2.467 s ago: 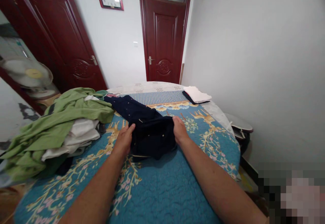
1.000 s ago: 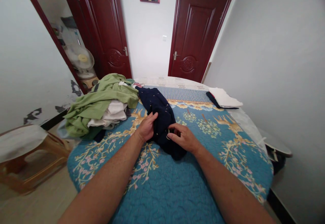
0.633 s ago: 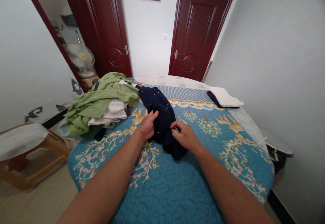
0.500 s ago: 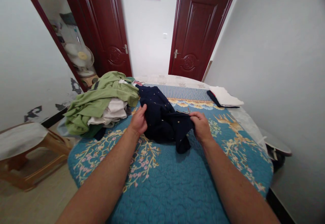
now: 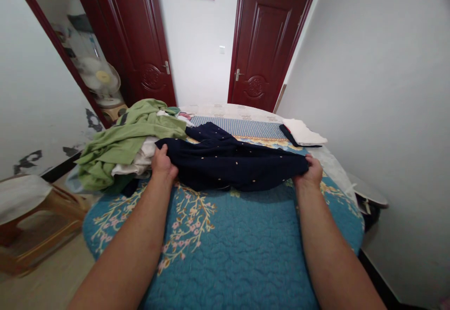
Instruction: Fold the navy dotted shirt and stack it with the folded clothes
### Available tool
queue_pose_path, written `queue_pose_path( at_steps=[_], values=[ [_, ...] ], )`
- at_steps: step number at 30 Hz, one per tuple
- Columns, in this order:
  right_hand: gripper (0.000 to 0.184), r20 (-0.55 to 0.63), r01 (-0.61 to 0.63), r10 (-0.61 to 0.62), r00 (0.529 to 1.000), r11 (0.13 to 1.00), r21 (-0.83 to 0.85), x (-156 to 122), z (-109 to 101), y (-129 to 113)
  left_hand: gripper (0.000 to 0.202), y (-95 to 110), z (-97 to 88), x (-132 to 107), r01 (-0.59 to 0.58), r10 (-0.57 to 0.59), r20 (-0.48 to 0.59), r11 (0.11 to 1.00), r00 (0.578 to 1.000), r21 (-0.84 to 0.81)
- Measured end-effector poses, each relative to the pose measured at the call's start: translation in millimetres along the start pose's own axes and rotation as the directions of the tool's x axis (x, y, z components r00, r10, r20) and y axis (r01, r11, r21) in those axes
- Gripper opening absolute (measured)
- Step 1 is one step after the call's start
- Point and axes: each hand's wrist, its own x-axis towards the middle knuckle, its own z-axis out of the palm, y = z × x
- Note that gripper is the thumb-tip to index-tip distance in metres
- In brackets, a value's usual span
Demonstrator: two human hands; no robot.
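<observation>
The garment spanned the centre of the frame. The left hand gripped one end and the right hand the other, apparently to spread it taut. The pile at left and folded cloths at upper right lay apart, perhaps to prevent mixing.

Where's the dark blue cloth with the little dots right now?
In the head view, the dark blue cloth is mid-picture, stretched between the left hand and right hand, just right of the green garment.
</observation>
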Motion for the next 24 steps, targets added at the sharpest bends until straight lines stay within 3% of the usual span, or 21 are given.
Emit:
queue_pose_path(
  at_steps=[2, 4, 8, 10, 12, 14, 16, 18, 21, 24],
  values=[
    [0.021, 0.010, -0.026, 0.025, 1.000, 0.999, 0.026, 2.5, -1.3, -4.5, 0.027, 1.1, 2.2, -6.0, 0.006, -0.006, -0.004, 1.000, 1.000, 0.018],
    [0.022, -0.012, -0.043, 0.043, 0.999, 0.998, 0.035, 4.4, -1.8, -7.6, 0.036, 3.7, 4.2, -15.1, 0.069, -0.082, 0.113, 0.991, 0.990, 0.115],
    [0.024, -0.045, -0.029, 0.030, 0.999, 0.999, 0.019, 7.0, -1.5, -6.7, 0.067, 7.9, 0.3, -30.5, 0.161, -0.341, 0.339, 0.873, 0.877, 0.461],
    [0.025, -0.056, -0.029, 0.029, 0.998, 1.000, 0.011, 8.7, -2.1, -6.2, 0.065, 8.1, -4.0, -32.7, 0.131, -0.415, 0.340, 0.774, 0.844, 0.619],
    [0.025, -0.062, -0.036, 0.037, 0.997, 0.999, 0.015, 11.0, -3.9, -8.4, 0.050, 7.6, -6.0, -31.2, 0.116, -0.431, 0.283, 0.696, 0.857, 0.708],
    [0.023, -0.072, -0.026, 0.029, 0.997, 0.999, 0.042, 13.4, -6.4, -13.5, 0.038, 7.7, -3.7, -27.5, 0.116, -0.348, 0.238, 0.749, 0.907, 0.653],
    [0.019, -0.070, 0.024, -0.018, 0.997, 0.996, 0.085, 14.9, -8.7, -19.6, 0.036, 9.4, 1.7, -23.3, 0.094, -0.192, 0.182, 0.892, 0.964, 0.443],
    [0.016, -0.050, 0.081, -0.075, 0.996, 0.989, 0.125, 14.6, -9.3, -24.0, 0.038, 12.1, 7.2, -20.5, 0.067, -0.091, 0.087, 0.968, 0.992, 0.243],
    [0.014, -0.002, 0.079, -0.079, 0.997, 0.989, 0.125, 10.4, -6.4, -25.2, 0.035, 13.6, 10.1, -20.8, 0.196, -0.204, 0.022, 0.962, 0.979, 0.188],
    [0.016, 0.055, 0.024, -0.031, 0.998, 0.993, 0.119, 3.7, -2.8, -25.2, 0.034, 11.4, 6.2, -23.6, 0.367, -0.386, 0.014, 0.886, 0.922, 0.283]
  ],
)
